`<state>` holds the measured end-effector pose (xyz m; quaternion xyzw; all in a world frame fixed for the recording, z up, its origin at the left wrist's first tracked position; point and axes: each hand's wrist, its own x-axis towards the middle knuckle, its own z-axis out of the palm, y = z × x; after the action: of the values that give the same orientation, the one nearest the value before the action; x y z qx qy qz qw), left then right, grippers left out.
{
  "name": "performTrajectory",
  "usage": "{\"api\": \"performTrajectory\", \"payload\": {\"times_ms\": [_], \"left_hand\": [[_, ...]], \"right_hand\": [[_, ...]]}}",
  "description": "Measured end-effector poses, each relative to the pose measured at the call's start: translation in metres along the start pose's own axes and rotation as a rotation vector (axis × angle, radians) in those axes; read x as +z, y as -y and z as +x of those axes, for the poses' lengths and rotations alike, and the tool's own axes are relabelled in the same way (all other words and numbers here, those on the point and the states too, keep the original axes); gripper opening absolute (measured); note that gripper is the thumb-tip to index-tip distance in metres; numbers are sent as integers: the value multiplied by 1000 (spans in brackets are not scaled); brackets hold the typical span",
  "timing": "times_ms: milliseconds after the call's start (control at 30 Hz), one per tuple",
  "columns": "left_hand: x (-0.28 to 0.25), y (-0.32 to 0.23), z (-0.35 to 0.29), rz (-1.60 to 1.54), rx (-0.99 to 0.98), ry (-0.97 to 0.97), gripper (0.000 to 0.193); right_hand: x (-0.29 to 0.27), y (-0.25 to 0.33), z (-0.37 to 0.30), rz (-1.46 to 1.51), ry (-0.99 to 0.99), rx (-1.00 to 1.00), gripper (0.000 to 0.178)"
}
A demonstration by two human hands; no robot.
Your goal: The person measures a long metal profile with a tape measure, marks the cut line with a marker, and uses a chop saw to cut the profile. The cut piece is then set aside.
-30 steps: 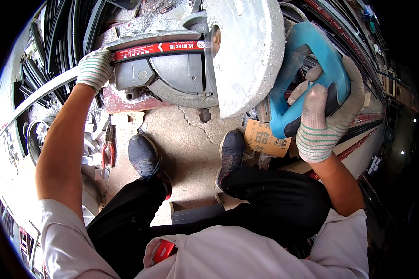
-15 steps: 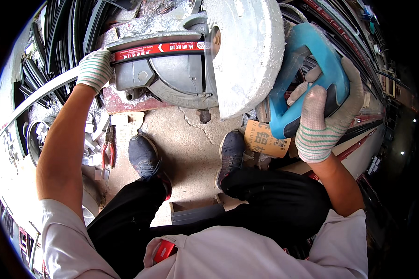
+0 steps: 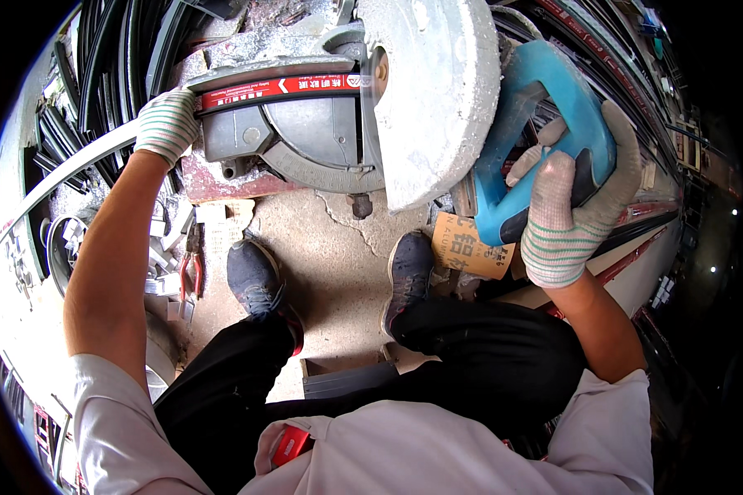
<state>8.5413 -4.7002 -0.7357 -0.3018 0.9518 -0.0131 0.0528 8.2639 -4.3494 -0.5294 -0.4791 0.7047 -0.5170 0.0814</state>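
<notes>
My left hand, in a white glove with green stripes, is closed round a long metal profile. A red printed film covers the part of the profile that lies on the grey bed of a mitre saw, against its fence. The profile's end reaches under the saw's dusty pale blade guard; the blade's edge shows beside it. At the right, my gloved right hand grips the blue D-shaped saw handle, thumb on the near side and fingers through the opening.
Black profiles are heaped at the far left. Red-handled pliers lie on the floor among metal offcuts, left of my shoes. A brown printed cardboard piece is below the saw handle. More long profiles lie at the far right.
The blade guard and blue handle have shifted slightly left, with my right hand moving along. My left hand and the profile stay nearly where they were.
</notes>
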Motion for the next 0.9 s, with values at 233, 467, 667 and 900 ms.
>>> {"api": "performTrajectory", "payload": {"times_ms": [233,467,667,900], "left_hand": [[2,1,1,-1,-1,3,11],[6,3,2,1,6,10,10],[4,3,2,-10,-1,-2,10],[5,3,2,-9,-11,7,10]], "right_hand": [[2,-1,-1,49,-14,-20,61],[3,-2,-1,62,-23,-19,61],[2,-1,0,47,-20,-14,61],[2,-5,-1,60,-22,-44,61]]}}
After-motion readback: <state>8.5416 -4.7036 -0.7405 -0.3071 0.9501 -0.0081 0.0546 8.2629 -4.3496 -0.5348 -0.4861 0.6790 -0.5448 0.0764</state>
